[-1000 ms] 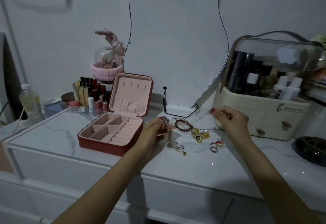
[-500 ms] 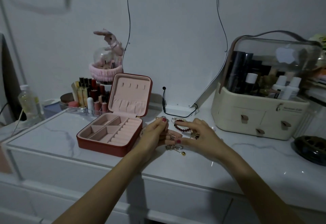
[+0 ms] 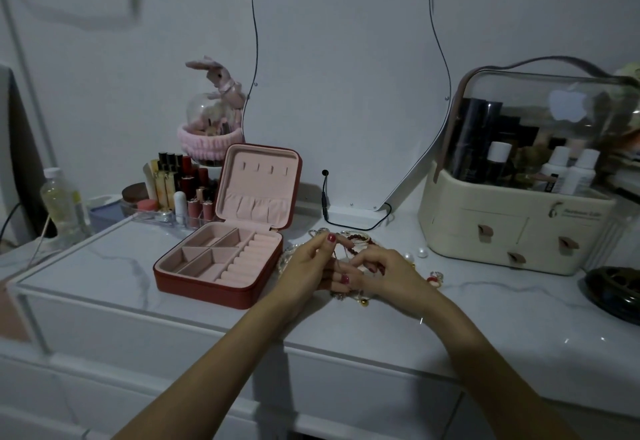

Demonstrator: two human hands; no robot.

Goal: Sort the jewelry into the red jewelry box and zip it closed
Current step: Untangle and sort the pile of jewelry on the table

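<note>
The red jewelry box [image 3: 221, 259] is found lying with its lid raised, near the worktop [image 3: 104, 266] front edge, left of centre; bare surface is noted to its left and in front. The loose jewelry [image 3: 360, 242] is heaped just right of the box. A thin chain [image 3: 337, 259] is pinched in the left hand [image 3: 308, 266]; the right hand [image 3: 388, 273] is curled over the heap, touching the left, its grip contents undetermined.
</note>
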